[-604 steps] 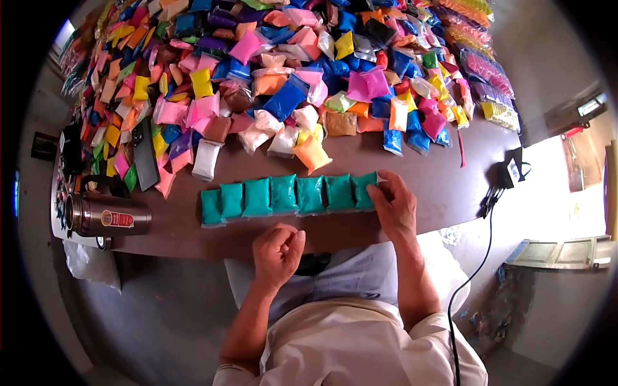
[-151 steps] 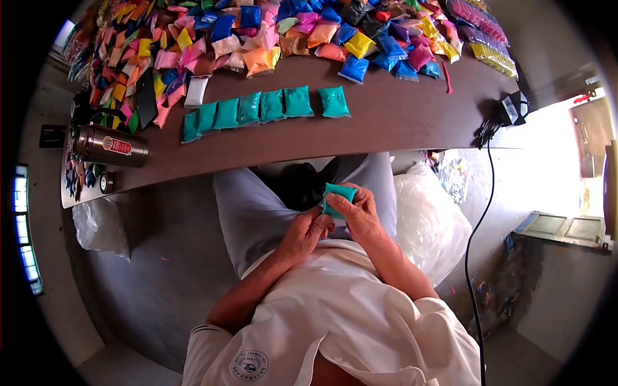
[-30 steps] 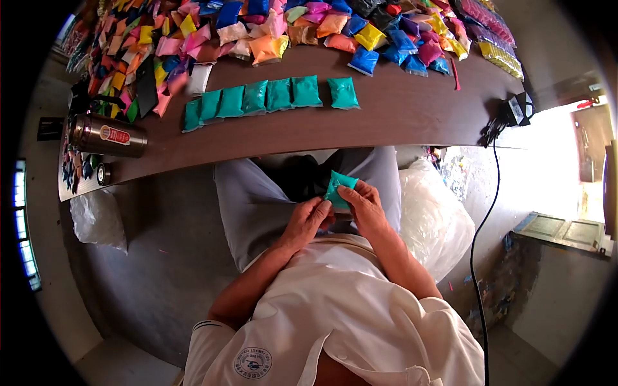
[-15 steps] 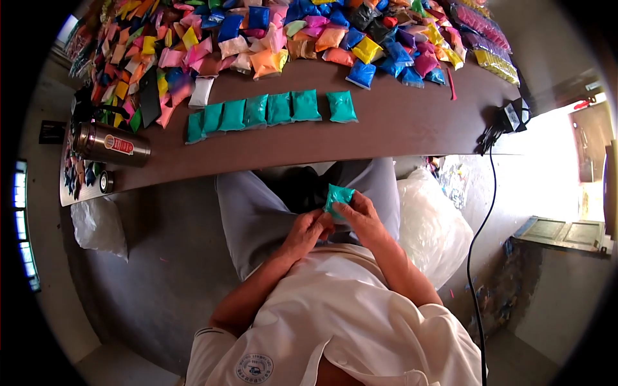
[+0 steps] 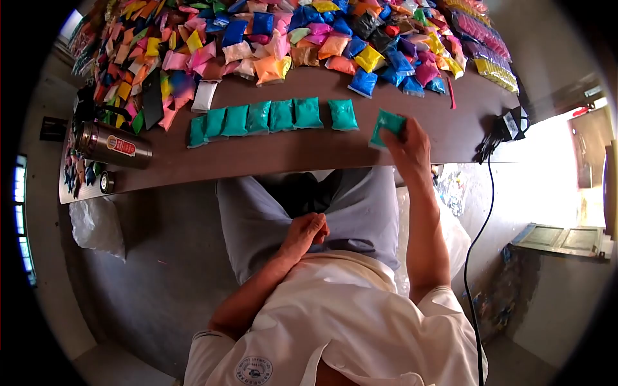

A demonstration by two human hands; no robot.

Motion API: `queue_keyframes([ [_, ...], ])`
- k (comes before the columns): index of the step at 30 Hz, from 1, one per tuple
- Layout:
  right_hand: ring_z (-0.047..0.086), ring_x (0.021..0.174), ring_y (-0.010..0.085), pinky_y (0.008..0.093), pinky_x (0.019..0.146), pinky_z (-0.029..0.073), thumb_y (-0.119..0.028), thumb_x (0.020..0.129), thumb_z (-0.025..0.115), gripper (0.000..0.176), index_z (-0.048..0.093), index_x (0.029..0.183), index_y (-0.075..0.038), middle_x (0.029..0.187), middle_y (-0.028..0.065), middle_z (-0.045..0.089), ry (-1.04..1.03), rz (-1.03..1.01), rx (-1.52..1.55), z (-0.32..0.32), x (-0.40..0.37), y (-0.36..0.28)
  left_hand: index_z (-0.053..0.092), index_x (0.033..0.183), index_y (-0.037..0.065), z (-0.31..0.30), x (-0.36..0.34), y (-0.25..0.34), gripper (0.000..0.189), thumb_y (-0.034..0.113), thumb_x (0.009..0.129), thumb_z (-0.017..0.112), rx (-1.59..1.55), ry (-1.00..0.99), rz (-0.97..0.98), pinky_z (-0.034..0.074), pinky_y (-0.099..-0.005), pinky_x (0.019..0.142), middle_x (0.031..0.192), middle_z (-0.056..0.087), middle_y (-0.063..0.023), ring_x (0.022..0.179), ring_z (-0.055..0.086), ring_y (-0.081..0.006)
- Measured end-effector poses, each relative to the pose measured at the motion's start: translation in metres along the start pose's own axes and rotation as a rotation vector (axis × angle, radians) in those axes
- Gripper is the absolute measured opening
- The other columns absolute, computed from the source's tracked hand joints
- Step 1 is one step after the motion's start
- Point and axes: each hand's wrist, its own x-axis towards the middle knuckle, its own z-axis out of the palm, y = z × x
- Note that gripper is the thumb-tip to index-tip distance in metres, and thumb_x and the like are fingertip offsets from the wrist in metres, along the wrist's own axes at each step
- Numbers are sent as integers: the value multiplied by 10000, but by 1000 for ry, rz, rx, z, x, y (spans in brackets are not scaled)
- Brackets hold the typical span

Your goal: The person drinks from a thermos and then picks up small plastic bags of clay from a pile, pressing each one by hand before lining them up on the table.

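My right hand is closed on a teal packet, pinched between thumb and fingers over the right part of the brown table. To its left lies a single teal packet, apart from the packet I hold. Further left, several more teal packets form a row, some overlapping at their edges. My left hand rests low over my lap with its fingers curled closed. Whatever may be inside those fingers is hidden.
Many coloured packets are heaped along the table's far side. A steel flask lies at the left, near a small round lid. A black adapter with cable sits at the right edge. A plastic bag hangs below left.
My right hand has carried the teal packet up and right from my lap to over the table. My left hand has let go of that packet and stays near my lap.
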Motion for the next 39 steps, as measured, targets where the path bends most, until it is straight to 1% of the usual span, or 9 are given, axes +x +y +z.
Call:
queue_keyframes([
  [4, 633, 813, 314, 375, 721, 490, -273, 801, 662, 374, 601, 1073, -23, 867, 185, 640, -142, 33, -365, 5, 41, 0, 581, 762, 58, -7, 2, -10, 432, 457, 927, 569, -84, 58, -35, 408, -233, 538, 688, 591, -28, 569, 492, -84],
  [8, 630, 904, 331, 394, 783, 490, -286, 814, 651, 370, 610, 1089, -41, 945, 181, 646, -227, -21, -309, 16, 51, 7, 586, 774, 80, -16, 6, -17, 398, 457, 900, 610, -225, 185, -191, 403, -245, 513, 702, 604, -41, 549, 508, -110],
  [13, 606, 1003, 315, 399, 876, 476, -271, 817, 665, 341, 646, 1100, -82, 1090, 138, 635, 49, -171, -457, 28, 52, 12, 585, 777, 90, -21, 10, -19, 358, 425, 896, 623, -291, 237, -245, 409, -255, 504, 707, 615, -54, 527, 515, -131],
  [17, 605, 1004, 311, 392, 866, 480, -265, 812, 672, 355, 647, 1118, -88, 1077, 138, 639, -4, -243, -488, 31, 70, 16, 579, 780, 102, -27, 18, -27, 340, 420, 888, 629, -321, 221, -281, 423, -271, 512, 715, 614, -52, 536, 530, -145],
  [22, 625, 887, 317, 402, 769, 481, -267, 765, 713, 281, 647, 944, -60, 915, 138, 661, -76, -80, -490, 45, 99, 3, 577, 777, 91, -32, 25, -31, 332, 397, 899, 622, -361, 222, -310, 438, -280, 506, 708, 612, -56, 537, 537, -148],
  [30, 653, 779, 288, 378, 692, 490, -282, 740, 739, 301, 660, 871, -23, 837, 139, 675, -23, -115, -525, 64, 168, 19, 534, 785, 97, -39, 29, -35, 320, 382, 919, 590, -465, 106, -316, 450, -298, 537, 730, 583, -72, 571, 542, -165],
  [34, 655, 769, 279, 364, 699, 498, -264, 754, 719, 281, 671, 901, -30, 839, 130, 680, -88, -115, -543, 54, 163, 14, 535, 783, 96, -43, 33, -37, 318, 376, 925, 583, -471, 90, -315, 449, -300, 541, 734, 586, -70, 579, 543, -165],
  [36, 657, 758, 258, 347, 694, 506, -261, 766, 700, 283, 681, 951, -48, 839, 119, 685, 13, -115, -467, 43, 127, -1, 535, 780, 96, -43, 33, -36, 322, 381, 922, 586, -492, 112, -343, 452, -303, 548, 740, 587, -66, 583, 542, -164],
  [39, 650, 745, 240, 344, 684, 505, -215, 770, 708, 283, 677, 1007, -64, 876, 119, 669, -49, -94, -440, 24, 79, 1, 536, 779, 101, -41, 34, -29, 323, 388, 918, 589, -454, 175, -387, 457, -310, 556, 741, 587, -60, 583, 541, -164],
])
